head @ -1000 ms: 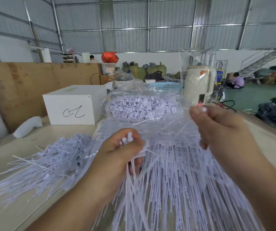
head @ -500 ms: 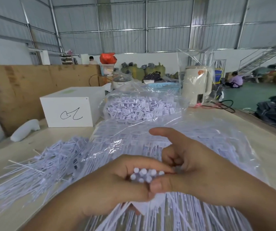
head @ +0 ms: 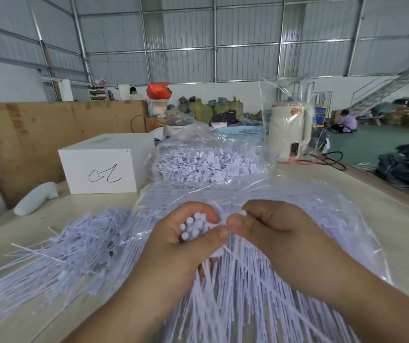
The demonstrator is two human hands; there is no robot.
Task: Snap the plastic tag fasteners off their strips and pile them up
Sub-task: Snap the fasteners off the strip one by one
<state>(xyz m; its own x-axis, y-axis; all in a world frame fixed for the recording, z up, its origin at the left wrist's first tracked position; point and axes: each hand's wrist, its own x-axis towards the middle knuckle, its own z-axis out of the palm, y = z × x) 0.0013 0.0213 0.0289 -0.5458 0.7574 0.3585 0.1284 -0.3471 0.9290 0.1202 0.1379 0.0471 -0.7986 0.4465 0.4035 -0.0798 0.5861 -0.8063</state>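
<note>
Plastic tag fasteners [head: 194,225], a small white bunch with round ends up, sit in the left hand [head: 186,241], whose fingers curl closed around them, thumb pressed across the front. The right hand [head: 270,229] meets it thumb to thumb, its fingers curled in tight and pinching at the bunch's right edge. Both hands hover above a clear bag [head: 322,219] of long fastener strips on the table [head: 396,231]. A loose pile [head: 75,248] of snapped-off fasteners lies to the left, and a second bag [head: 211,162] of fasteners sits behind, beside a white box [head: 104,167]. Compared with half a second ago, the right forefinger, then pointing outward, is now folded in, and both hands sit slightly higher.
</note>
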